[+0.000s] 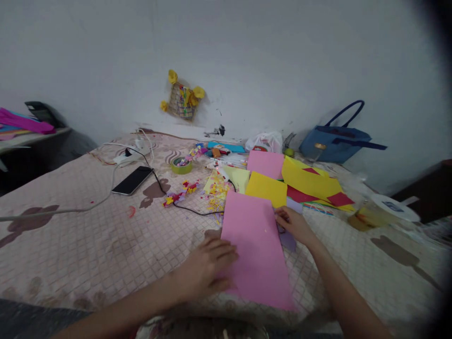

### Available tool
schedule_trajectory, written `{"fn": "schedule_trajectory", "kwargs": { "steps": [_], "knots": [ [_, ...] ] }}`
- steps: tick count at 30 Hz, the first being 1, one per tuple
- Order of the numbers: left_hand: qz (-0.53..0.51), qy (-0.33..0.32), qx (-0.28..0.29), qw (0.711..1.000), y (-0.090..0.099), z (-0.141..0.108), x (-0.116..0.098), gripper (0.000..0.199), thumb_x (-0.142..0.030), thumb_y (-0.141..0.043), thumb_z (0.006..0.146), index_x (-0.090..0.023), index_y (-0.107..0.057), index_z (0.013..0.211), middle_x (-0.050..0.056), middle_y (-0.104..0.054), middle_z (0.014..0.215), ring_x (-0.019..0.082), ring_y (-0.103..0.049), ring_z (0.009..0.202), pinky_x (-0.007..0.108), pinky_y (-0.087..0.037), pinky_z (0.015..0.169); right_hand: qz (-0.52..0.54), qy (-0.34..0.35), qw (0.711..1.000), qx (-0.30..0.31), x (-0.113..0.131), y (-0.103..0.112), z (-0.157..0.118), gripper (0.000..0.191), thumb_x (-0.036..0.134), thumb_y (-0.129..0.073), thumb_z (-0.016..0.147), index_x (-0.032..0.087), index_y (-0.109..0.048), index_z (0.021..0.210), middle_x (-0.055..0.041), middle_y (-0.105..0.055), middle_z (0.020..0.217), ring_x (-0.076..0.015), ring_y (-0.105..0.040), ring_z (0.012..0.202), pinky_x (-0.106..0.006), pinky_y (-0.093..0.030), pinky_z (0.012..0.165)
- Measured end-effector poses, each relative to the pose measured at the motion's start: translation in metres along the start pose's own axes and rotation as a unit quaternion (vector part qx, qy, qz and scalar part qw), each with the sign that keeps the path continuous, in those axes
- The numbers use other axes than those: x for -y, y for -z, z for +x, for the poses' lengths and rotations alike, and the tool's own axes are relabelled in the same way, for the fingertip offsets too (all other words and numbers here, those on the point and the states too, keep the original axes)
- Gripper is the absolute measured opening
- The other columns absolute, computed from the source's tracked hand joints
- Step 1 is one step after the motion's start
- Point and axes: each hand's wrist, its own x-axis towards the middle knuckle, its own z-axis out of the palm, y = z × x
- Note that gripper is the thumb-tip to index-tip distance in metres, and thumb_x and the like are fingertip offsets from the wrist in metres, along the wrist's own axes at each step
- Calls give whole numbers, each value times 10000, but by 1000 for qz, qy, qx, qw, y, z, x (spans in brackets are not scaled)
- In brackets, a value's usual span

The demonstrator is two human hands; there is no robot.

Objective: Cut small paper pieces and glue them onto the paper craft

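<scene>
A long pink sheet of paper (256, 245) lies in front of me on the patterned tablecloth. My left hand (212, 266) is at its left edge, fingers apart and slightly blurred, with the fingertips over the paper. At the sheet's upper right edge is my right hand (291, 223), its fingers bent beside the paper; whether they pinch anything is too small to tell. A purple piece (288, 241) shows beneath that hand. Just beyond the pink sheet lies a yellow sheet (266, 188), next to a pile of small yellow scraps (217, 195).
A phone (132, 181), cables and a power strip (130, 155) lie to the left. Green tape (181, 165) and paper flowers (173, 198) sit mid-table. More coloured sheets (307, 179), a blue bag (332, 143) and a lidded tub (374, 214) are at the right.
</scene>
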Motion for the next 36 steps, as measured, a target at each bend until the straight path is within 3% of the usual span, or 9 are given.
{"fn": "schedule_trajectory", "kwargs": {
  "steps": [4,7,19,23,28,32,36],
  "knots": [
    [42,123,-93,987,7,21,43,275,-179,-508,820,-183,-546,1092,77,-574,1172,212,-502,1087,384,-382,954,1,-1,1000,-6,3,1,0,138,294,-517,775,205,-551,874,-46,-657,781,-186,-621,676,-308,-495,601],
    [81,157,-102,979,4,40,65,206,-139,-530,784,-179,-573,981,76,-580,1069,213,-513,1021,366,-412,900,0,0,1000,-6,4,2,0,114,288,-515,778,209,-548,853,-45,-654,781,-185,-619,675,-312,-499,610],
    [105,179,-120,971,-4,67,86,157,-81,-455,817,-155,-592,809,62,-597,880,181,-543,863,321,-420,804,13,7,1000,-18,3,-1,3,127,318,-513,786,215,-544,854,-47,-656,808,-197,-626,738,-328,-501,666],
    [116,192,-135,965,11,58,86,134,-152,-470,838,-177,-600,849,45,-619,901,171,-551,889,294,-418,797,13,-2,999,-47,4,-3,1,139,342,-492,803,217,-543,836,-57,-661,799,-210,-628,738,-340,-495,654],
    [162,281,-176,929,49,26,104,170,-209,-421,857,-169,-572,925,78,-616,993,213,-534,963,344,-391,850,6,-4,997,-70,7,-5,-4,161,360,-505,793,208,-554,817,-67,-656,810,-216,-619,742,-339,-482,656],
    [203,369,-186,888,73,5,129,249,-102,-469,742,-156,-538,975,112,-601,1043,264,-496,1046,385,-371,863,4,-3,996,-89,8,-8,-5,185,370,-493,798,198,-560,815,-60,-651,805,-203,-611,727,-333,-472,676],
    [210,406,-161,875,78,-1,144,310,-114,-520,676,-171,-525,981,91,-628,1006,261,-529,1003,362,-396,801,7,-6,994,-106,9,-9,-6,219,386,-471,812,189,-564,833,-69,-654,817,-201,-609,722,-321,-469,658]
  ]
}}
